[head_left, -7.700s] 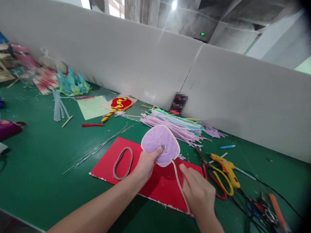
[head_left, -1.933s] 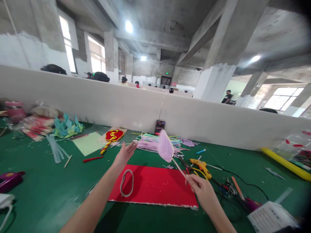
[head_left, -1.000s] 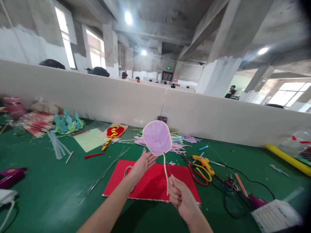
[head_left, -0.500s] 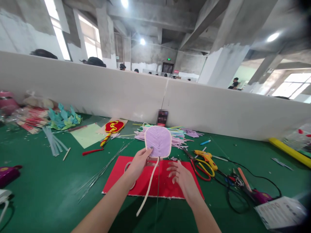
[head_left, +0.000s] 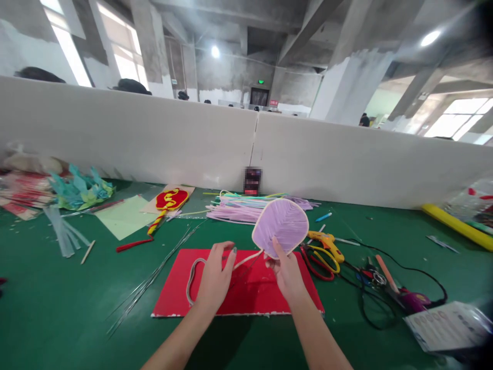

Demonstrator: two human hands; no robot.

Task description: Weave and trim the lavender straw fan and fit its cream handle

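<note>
My right hand (head_left: 285, 272) pinches the lower edge of a lilac leaf-shaped pipe-cleaner piece (head_left: 281, 226) with a cream border, holding it up above the red sheet (head_left: 265, 293). Its cream stem (head_left: 246, 258) trails left to my left hand (head_left: 215, 275), whose fingers close on the stem's end. A grey pipe-cleaner loop (head_left: 191, 277) lies on the red sheet just left of my left hand.
A pile of lilac and pastel pipe cleaners (head_left: 239, 208) lies behind. Yellow glue gun (head_left: 327, 241), red-handled scissors (head_left: 314, 259) and cables sit to the right. Thin wires (head_left: 154, 280), a red and yellow ornament (head_left: 169, 200) and teal paper pieces (head_left: 79, 187) lie left. A white partition (head_left: 346, 159) backs the green table.
The lilac piece has passed from my left hand to my right and moved to the right. My left hand dropped to the trailing stem. The view tilted down a little.
</note>
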